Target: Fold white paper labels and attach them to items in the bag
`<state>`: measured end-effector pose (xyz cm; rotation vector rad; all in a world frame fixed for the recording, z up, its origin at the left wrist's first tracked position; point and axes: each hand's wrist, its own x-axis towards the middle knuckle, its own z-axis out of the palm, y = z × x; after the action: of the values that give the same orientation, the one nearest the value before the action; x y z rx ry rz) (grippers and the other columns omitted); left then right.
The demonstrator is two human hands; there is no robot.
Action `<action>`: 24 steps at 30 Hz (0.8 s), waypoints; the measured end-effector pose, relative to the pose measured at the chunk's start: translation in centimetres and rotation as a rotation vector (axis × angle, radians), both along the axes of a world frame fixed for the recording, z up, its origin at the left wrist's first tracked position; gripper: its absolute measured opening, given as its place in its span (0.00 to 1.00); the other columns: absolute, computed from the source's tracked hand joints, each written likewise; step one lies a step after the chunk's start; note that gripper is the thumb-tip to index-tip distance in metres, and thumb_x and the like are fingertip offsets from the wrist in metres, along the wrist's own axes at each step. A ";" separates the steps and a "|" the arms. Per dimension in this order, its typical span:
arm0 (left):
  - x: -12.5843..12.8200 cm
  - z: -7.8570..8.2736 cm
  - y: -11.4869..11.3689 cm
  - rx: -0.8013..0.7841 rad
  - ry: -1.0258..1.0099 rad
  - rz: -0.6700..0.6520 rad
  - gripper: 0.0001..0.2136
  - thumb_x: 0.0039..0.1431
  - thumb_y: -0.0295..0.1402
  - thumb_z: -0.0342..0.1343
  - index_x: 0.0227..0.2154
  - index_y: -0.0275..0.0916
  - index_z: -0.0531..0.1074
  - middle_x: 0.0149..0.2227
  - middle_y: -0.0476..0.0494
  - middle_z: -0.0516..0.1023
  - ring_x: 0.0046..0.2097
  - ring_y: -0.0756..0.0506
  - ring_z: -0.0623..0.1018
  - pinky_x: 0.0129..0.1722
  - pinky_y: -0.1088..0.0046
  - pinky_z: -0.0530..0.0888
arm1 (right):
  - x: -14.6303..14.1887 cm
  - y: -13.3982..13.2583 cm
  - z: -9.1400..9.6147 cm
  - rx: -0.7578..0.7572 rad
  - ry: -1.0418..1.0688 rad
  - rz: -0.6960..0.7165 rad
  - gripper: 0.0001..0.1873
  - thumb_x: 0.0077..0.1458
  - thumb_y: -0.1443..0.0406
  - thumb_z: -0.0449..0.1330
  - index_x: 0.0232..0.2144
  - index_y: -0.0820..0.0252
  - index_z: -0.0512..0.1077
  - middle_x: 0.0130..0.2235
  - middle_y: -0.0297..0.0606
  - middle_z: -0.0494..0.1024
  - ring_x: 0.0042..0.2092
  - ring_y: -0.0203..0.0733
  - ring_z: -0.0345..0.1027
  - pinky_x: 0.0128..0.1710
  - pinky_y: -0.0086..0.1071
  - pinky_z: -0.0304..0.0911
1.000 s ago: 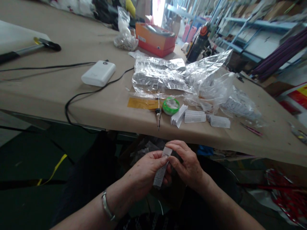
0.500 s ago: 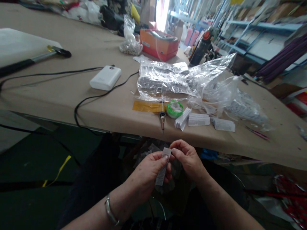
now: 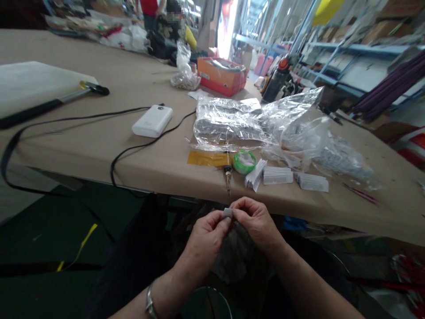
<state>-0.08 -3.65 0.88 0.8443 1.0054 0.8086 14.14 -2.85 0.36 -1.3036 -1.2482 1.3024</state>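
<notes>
A small pale printed strip, like a label (image 3: pixel 227 213), is pinched between the fingers of both hands, just in front of the table edge. My left hand (image 3: pixel 209 235) is closed on its left side. On its right side, my right hand (image 3: pixel 257 221) grips with thumb and forefinger. Most of the strip is hidden or turned away. Above the hands, a pen-like tool with a metal tip (image 3: pixel 228 175) juts over the table edge. Beside it are a green round tin (image 3: pixel 244 162), a fanned stack of white strips (image 3: pixel 255 175) and two more stacks (image 3: pixel 278 175).
Crumpled clear plastic bags (image 3: pixel 232 122) lie behind the stacks. A white power bank (image 3: pixel 152 121) with black cables sits to the left. Amber tape (image 3: pixel 206 158) is on the tabletop, pink tweezers (image 3: pixel 360 193) at the right. An orange box (image 3: pixel 222 75) stands at the back.
The strip has turned, so only a short piece shows now. My left hand's fingers have moved up to its end, closer to my right hand. The camera view has tilted up slightly.
</notes>
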 end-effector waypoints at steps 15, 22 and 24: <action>-0.3 0.4 2.6 0.488 0.447 0.111 0.08 0.56 0.33 0.53 0.28 0.37 0.75 0.26 0.49 0.77 0.29 0.49 0.74 0.30 0.78 0.68 | -0.4 1.5 0.2 0.214 -0.317 -0.094 0.05 0.50 0.65 0.57 0.26 0.61 0.70 0.26 0.32 0.73 0.28 0.34 0.64 0.30 0.26 0.61; -0.1 0.1 3.0 0.509 0.442 0.109 0.08 0.56 0.33 0.53 0.29 0.37 0.75 0.26 0.50 0.77 0.29 0.50 0.73 0.30 0.79 0.68 | -0.4 1.8 -0.1 0.248 -0.354 -0.120 0.06 0.51 0.64 0.57 0.26 0.61 0.70 0.25 0.32 0.72 0.27 0.33 0.63 0.28 0.25 0.60; -0.1 0.1 3.1 0.514 0.441 0.113 0.08 0.56 0.33 0.52 0.28 0.37 0.75 0.26 0.50 0.77 0.29 0.50 0.73 0.30 0.79 0.68 | -0.3 1.9 -0.2 0.253 -0.347 -0.123 0.06 0.51 0.64 0.56 0.27 0.61 0.70 0.25 0.32 0.72 0.27 0.34 0.63 0.27 0.25 0.60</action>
<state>-0.16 -0.56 0.96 1.4614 1.2598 1.0233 13.83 -0.96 0.19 -1.4333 -1.4896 0.8227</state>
